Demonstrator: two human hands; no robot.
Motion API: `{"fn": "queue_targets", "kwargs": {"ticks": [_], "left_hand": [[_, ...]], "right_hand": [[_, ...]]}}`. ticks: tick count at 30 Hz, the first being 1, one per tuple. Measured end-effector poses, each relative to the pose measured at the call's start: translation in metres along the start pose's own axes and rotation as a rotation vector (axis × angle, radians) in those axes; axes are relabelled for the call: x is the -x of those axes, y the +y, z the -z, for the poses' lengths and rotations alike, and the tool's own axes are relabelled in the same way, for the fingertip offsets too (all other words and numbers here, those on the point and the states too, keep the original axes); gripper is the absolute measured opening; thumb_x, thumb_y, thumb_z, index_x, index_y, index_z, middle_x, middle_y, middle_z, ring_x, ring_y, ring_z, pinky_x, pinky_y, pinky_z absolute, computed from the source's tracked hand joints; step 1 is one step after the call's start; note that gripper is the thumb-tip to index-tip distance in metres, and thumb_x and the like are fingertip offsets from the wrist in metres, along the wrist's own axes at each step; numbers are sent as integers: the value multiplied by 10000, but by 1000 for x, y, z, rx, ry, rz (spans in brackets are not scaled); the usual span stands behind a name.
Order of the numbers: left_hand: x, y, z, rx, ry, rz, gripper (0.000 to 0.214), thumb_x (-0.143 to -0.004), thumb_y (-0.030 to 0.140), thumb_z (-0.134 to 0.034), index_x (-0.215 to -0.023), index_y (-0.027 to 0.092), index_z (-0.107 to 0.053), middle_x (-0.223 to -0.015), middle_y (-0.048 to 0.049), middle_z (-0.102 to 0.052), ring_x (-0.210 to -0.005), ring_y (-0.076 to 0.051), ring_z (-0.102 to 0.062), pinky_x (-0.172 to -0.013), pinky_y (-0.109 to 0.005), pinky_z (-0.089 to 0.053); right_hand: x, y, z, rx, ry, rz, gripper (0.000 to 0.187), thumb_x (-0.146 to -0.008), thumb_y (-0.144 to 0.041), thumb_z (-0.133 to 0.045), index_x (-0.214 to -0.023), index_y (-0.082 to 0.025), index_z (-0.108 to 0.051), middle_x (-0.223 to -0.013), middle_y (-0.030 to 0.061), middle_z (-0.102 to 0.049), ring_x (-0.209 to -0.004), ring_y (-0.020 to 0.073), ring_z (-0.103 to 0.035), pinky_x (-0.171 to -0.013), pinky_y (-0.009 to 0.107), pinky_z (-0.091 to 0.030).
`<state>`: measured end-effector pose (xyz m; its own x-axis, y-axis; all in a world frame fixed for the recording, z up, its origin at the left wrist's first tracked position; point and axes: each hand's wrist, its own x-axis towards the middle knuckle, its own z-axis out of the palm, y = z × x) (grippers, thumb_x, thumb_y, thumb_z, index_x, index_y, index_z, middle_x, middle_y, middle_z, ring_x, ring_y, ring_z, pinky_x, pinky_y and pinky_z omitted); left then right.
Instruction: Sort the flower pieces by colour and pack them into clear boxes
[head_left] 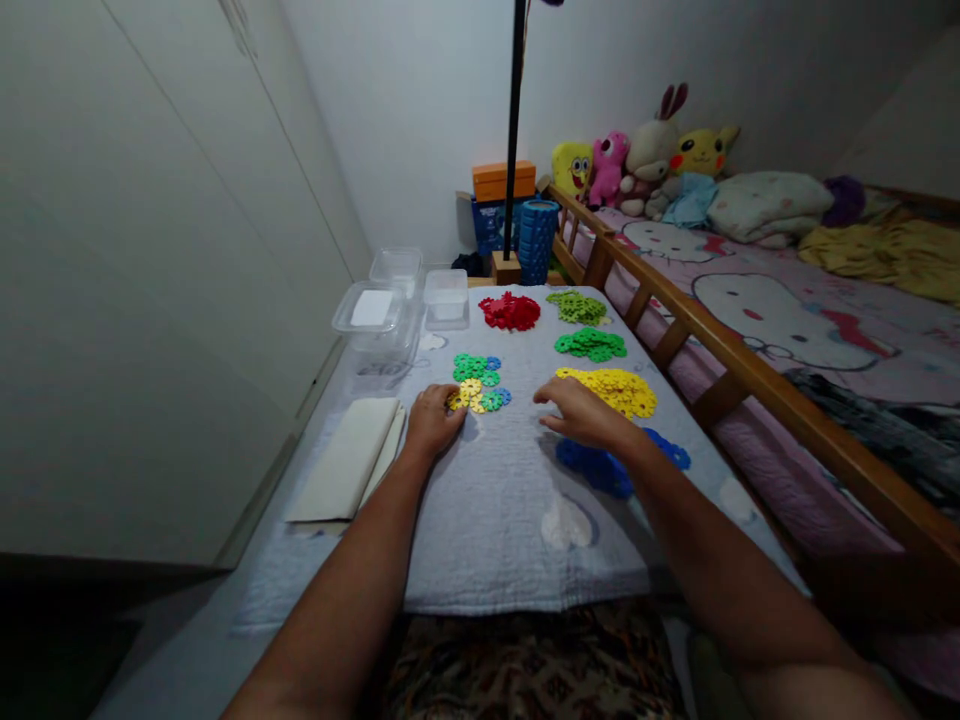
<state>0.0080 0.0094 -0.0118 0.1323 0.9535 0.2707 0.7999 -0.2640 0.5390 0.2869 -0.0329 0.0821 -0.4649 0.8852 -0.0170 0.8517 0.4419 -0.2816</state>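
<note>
My left hand [435, 420] is at the left edge of a small patch of joined-looking plastic flower discs, its fingertips curled onto a yellow flower disc [471, 387]. Green discs [470, 367] make up the far part of this patch, and a few blue ones [505, 396] sit along its right side. My right hand [577, 408] hovers between the patch and the yellow disc pile [626, 390], thumb and fingers apart with nothing visible between them. Partly under my right wrist lies the dark blue disc pile [596, 468].
Farther back are a red pile [510, 311], a light green pile [577, 307] and a green pile [590, 345]. Clear plastic boxes [446, 300] stand at the back left, a folded cream sheet [345, 460] nearer. A wooden bed rail [675, 330] borders the right side.
</note>
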Motion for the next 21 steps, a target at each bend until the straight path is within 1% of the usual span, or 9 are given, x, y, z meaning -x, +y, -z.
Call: {"fn": "queue_targets", "kwargs": {"ticks": [2,4,6,8,10,13,16,18,21], "left_hand": [[0,1,1,3,0,0,301,-844,296,-641,-1132,212,-673,-1130,-92,-689,-1074,-260,-635,-998,-418,-502],[0,1,2,6,-7,-4,307,-846,292,-643,-1139,208,-673,-1120,-91,-689,-1075,-257,-634,-998,-412,-500],[1,2,3,9,-22,-11,330,-845,304,-657,-1159,203,-668,-1135,-96,-687,-1090,-260,-631,-1004,-412,-492],[2,3,3,-3,-42,-21,382,-832,347,-696,-1188,213,-658,-1182,-99,-681,-1127,-275,-618,-1020,-423,-478],[4,4,3,-35,-58,-33,474,-799,414,-748,-1224,234,-642,-1246,-95,-665,-1165,-300,-597,-1031,-444,-463],[5,7,4,-88,-84,-45,604,-754,499,-791,-1277,255,-614,-1310,-96,-638,-1185,-334,-570,-1009,-466,-456],[6,9,4,-107,-93,-39,623,-746,524,-794,-1284,269,-609,-1314,-94,-631,-1187,-340,-559,-992,-462,-453],[6,10,4,-104,-86,-28,592,-760,508,-785,-1273,267,-615,-1307,-96,-632,-1184,-337,-558,-989,-458,-453],[6,9,5,-86,-82,-25,540,-777,469,-772,-1253,259,-628,-1304,-96,-635,-1184,-327,-564,-998,-454,-454]], "right_hand": [[-29,-19,-12,56,-44,0,334,-886,-205,-656,-1214,-149,-684,-1294,157,-665,-1198,284,-573,-1046,387,-410],[-51,-30,-24,99,-74,-42,386,-904,-144,-583,-1283,-149,-655,-1338,154,-650,-1198,278,-570,-1036,367,-408],[-66,-35,-34,113,-80,-79,450,-919,-94,-503,-1349,-162,-617,-1355,143,-645,-1190,269,-571,-1017,353,-414],[-73,-35,-40,109,-76,-97,476,-926,-76,-462,-1367,-185,-604,-1354,131,-642,-1180,265,-571,-998,344,-423],[-73,-34,-43,107,-73,-113,455,-921,-85,-472,-1335,-195,-626,-1333,132,-636,-1173,264,-570,-981,337,-431],[-70,-31,-42,118,-74,-140,376,-892,-148,-561,-1250,-174,-672,-1268,160,-630,-1159,278,-572,-960,334,-442],[-63,-23,-37,132,-52,-167,354,-855,-209,-637,-1201,-165,-698,-1210,173,-637,-1132,290,-578,-939,336,-449],[-53,-11,-31,121,-10,-183,371,-841,-221,-656,-1206,-167,-700,-1185,161,-647,-1111,279,-586,-939,330,-449],[-29,20,-16,39,42,-171,393,-810,-217,-675,-1200,-181,-703,-1146,115,-670,-1072,246,-605,-954,322,-459]]}}
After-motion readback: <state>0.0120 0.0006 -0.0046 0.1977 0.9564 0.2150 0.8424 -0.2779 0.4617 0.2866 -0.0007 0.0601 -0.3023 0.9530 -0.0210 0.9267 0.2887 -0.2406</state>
